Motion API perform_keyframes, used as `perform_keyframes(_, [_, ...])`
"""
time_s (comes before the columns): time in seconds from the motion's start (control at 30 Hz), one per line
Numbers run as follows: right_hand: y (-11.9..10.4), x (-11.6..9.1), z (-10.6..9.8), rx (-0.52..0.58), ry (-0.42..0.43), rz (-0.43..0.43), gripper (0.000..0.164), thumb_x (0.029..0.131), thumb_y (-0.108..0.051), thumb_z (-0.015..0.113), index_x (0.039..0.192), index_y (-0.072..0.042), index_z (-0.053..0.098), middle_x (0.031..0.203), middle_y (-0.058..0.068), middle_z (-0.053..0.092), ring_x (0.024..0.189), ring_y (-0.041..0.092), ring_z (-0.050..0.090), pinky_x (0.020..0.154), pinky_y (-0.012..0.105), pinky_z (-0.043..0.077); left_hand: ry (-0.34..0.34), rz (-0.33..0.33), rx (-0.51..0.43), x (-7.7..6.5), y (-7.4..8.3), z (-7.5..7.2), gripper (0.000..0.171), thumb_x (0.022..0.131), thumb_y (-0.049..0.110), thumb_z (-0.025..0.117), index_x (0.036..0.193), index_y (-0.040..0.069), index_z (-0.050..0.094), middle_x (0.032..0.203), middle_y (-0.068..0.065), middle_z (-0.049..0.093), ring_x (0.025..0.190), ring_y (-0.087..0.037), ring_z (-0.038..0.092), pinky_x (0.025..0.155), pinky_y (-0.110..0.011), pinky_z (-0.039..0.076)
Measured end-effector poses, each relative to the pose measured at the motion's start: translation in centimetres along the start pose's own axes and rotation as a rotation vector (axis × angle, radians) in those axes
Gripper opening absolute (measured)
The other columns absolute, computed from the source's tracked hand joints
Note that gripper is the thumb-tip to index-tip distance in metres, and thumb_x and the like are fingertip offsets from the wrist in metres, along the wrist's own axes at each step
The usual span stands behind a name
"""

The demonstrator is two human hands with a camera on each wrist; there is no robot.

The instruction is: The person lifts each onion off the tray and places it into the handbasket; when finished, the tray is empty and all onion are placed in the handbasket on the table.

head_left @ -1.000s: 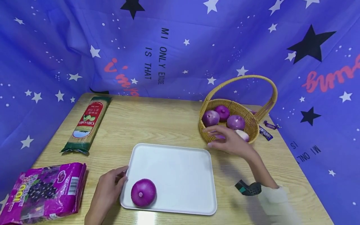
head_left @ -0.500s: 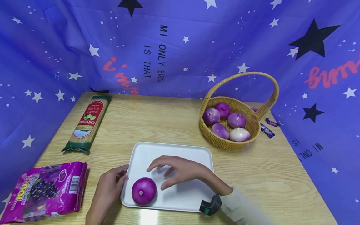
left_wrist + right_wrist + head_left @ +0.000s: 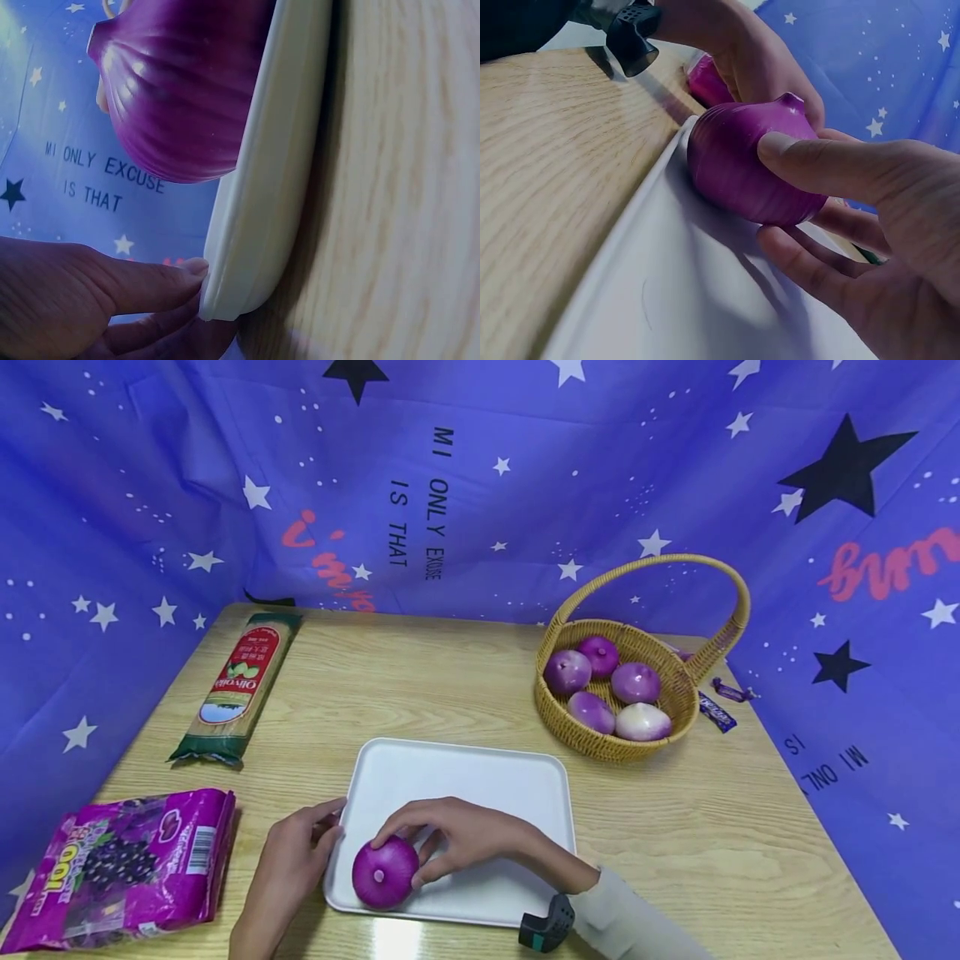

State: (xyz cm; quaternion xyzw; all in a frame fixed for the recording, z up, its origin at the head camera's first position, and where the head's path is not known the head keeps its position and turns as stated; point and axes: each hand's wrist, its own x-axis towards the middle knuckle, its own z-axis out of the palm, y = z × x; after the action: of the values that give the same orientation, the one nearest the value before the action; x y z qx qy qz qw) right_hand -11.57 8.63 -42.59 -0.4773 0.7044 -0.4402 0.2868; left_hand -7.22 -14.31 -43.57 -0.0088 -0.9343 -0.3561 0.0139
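Note:
A purple onion [image 3: 378, 883] sits at the near left corner of a white tray [image 3: 480, 781]. My right hand [image 3: 468, 837] holds it from the right, thumb and fingers curled around its side. The right wrist view has the thumb lying across the onion [image 3: 742, 176], with fingers beneath. At the tray's left edge, my left hand [image 3: 288, 860] pinches the rim; in the left wrist view its thumb presses on the tray [image 3: 255, 202]. A wicker basket [image 3: 562, 727] at the back right contains several onions, including a whiter one [image 3: 643, 722].
A pack of noodles [image 3: 236, 681] lies at the back left, and a purple grape-candy bag [image 3: 127, 868] at the front left. Small wrapped candies [image 3: 717, 712] lie right of the basket. Blue star-printed cloth [image 3: 480, 527] encloses the table's back and sides.
My right hand has come from the basket over the tray to the purple onion and taken hold of it. The left hand has stayed at the tray's edge.

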Motion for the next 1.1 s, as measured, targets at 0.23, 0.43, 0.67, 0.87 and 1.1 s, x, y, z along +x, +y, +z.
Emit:
perform_keyframes(0.23, [-0.5,-1.0,-1.1,0.030,0.101,0.037,0.052,0.071,-0.014,0.072,0.118,-0.021,0.050,0.119,-0.008,0.049,0.102,0.009,0.052,0.074,0.024,0.048,-0.019,-0.018,0.003,0.0,-0.1,0.0,0.033,0.077,0.005,0.064,0.110,0.006,0.062,0.081,-0.004,0.063,0.072,-0.013,0.057,0.064,-0.030,0.045])
perform_keyframes(0.43, [-2.6,-3.9,-5.1,0.120,0.269,0.119,0.051,0.071,-0.005,0.070,0.118,-0.010,0.050,0.122,0.003,0.048,0.105,0.024,0.051,0.079,0.033,0.047,-0.041,-0.046,0.002,0.1,0.0,0.0,0.033,0.078,0.005,0.063,0.111,0.007,0.061,0.083,-0.004,0.063,0.074,-0.014,0.056,0.065,-0.031,0.046])
perform_keyframes(0.67, [-2.5,-10.3,-12.0,0.029,0.602,0.243,0.053,0.074,-0.011,0.069,0.123,-0.013,0.048,0.126,0.004,0.044,0.110,0.029,0.046,0.087,0.039,0.041,-0.070,-0.097,-0.007,0.3,-0.1,0.1,0.033,0.081,0.007,0.061,0.114,0.008,0.059,0.085,-0.003,0.062,0.075,-0.013,0.056,0.065,-0.029,0.046])
perform_keyframes(0.87, [-0.5,-16.7,-17.0,-0.036,0.869,0.393,0.056,0.077,-0.022,0.067,0.127,-0.021,0.044,0.127,0.003,0.043,0.111,0.025,0.045,0.086,0.033,0.042,-0.061,-0.088,-0.008,0.3,-0.2,0.1,0.033,0.080,0.007,0.061,0.113,0.008,0.060,0.084,-0.003,0.062,0.075,-0.013,0.056,0.065,-0.030,0.046])
perform_keyframes(1.1, [2.3,-21.1,-19.6,-0.163,0.944,0.563,0.060,0.075,-0.034,0.067,0.129,-0.027,0.041,0.127,0.004,0.043,0.112,0.026,0.044,0.088,0.042,0.038,-0.060,-0.072,0.010,0.2,-0.1,0.1,0.033,0.080,0.007,0.062,0.113,0.009,0.060,0.083,-0.002,0.062,0.075,-0.013,0.055,0.065,-0.030,0.046])
